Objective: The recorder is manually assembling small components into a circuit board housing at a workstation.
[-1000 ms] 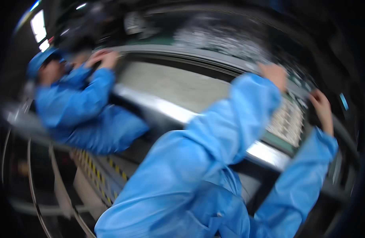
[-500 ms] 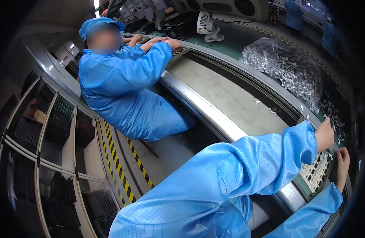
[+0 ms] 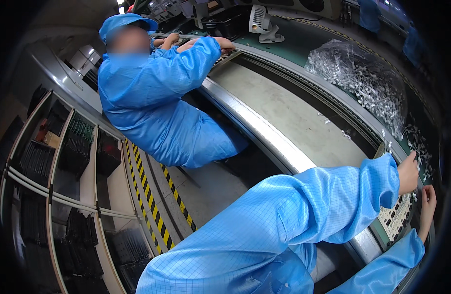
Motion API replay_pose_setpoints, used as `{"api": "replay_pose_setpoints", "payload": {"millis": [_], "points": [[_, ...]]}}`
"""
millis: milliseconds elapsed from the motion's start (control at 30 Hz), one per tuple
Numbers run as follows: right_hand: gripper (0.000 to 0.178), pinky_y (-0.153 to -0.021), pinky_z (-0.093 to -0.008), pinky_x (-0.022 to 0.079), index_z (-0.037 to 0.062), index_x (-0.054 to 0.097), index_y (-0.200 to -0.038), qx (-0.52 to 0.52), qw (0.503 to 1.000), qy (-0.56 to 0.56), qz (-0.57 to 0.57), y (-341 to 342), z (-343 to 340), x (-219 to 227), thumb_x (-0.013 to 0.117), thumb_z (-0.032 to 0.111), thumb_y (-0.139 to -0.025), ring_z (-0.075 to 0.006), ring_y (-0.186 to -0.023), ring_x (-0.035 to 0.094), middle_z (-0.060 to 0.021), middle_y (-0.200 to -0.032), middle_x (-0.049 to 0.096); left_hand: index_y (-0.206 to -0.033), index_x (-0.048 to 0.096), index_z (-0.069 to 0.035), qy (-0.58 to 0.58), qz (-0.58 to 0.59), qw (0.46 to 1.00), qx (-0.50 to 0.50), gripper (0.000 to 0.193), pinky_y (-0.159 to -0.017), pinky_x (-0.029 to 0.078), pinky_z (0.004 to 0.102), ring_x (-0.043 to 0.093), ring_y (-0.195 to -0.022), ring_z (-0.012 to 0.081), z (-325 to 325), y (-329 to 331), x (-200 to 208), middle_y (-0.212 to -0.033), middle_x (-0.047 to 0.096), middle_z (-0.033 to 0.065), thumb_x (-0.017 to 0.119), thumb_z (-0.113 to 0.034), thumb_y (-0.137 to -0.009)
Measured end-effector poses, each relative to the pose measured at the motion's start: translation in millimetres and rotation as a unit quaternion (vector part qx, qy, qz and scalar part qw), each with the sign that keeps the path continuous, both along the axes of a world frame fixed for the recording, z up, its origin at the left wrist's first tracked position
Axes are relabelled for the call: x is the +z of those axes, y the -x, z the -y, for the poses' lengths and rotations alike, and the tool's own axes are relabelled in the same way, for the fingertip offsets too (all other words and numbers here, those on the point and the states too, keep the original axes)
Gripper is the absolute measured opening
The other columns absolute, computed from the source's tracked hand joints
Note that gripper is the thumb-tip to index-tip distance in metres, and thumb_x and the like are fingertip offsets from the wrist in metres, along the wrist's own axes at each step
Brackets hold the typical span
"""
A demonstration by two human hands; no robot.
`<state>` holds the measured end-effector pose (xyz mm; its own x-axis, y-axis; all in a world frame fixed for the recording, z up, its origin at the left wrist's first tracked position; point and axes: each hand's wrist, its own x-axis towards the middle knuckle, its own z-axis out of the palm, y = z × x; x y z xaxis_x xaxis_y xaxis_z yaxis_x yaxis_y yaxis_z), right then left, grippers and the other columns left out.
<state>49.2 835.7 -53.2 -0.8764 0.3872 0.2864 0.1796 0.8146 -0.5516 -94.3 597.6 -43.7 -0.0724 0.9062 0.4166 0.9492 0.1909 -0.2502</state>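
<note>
My left hand [image 3: 408,175] reaches over the line at the right, above the near edge of a pale perforated plate [image 3: 396,214]. Its fingers are bent together beside loose white-ended leads [image 3: 417,149]; what they pinch, if anything, is hidden. Close by, on the outer rail side of the plate, my right hand [image 3: 428,208] is raised with its fingers stretched up and slightly apart, and nothing shows in it. Part of the plate lies hidden behind my left sleeve [image 3: 333,198].
A clear plastic bag [image 3: 358,81] of white-ended leads lies on the green bench beyond the conveyor [image 3: 279,105]. A few loose leads [image 3: 345,133] rest on its belt. A co-worker [image 3: 152,93] in blue works farther along. A small white fan [image 3: 264,24] stands behind; racks [image 3: 51,191] stand left.
The whole view has shifted slightly, so the bench and co-worker appear a little to the right and higher. My right fingers have parted a little; my left hand stays by the leads.
</note>
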Motion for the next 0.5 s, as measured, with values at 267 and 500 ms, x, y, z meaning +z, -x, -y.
{"api": "replay_pose_setpoints", "payload": {"millis": [267,500], "points": [[0.016,-0.073,-0.0254,0.044,0.0014,0.062,-0.101,-0.018,0.999,-0.037,0.022,20.1,83.5,43.6,0.062,0.016,-0.095,-0.01,-0.081,0.053,-0.0012,-0.085,0.058,-0.09,0.075,-0.016,0.072,0.034,0.995,-0.061,0.013,-0.093,0.044,0.0514,0.071,-0.089,0.0269,57.3,22.7,40.6,-0.084,0.072,0.0082,0.068,-0.014,-0.079],[0.018,-0.077,-0.0304,0.05,0.0042,0.068,-0.104,-0.082,0.995,-0.051,0.032,8.8,116.4,61.9,0.066,0.016,-0.09,-0.0158,-0.083,0.061,-0.0065,-0.091,0.069,-0.098,0.076,-0.018,0.001,0.089,0.989,-0.12,0.02,-0.093,0.039,0.0488,0.066,-0.101,0.0226,55.6,28.8,35.9,-0.097,0.071,0.0018,0.064,-0.011,-0.083]]}}
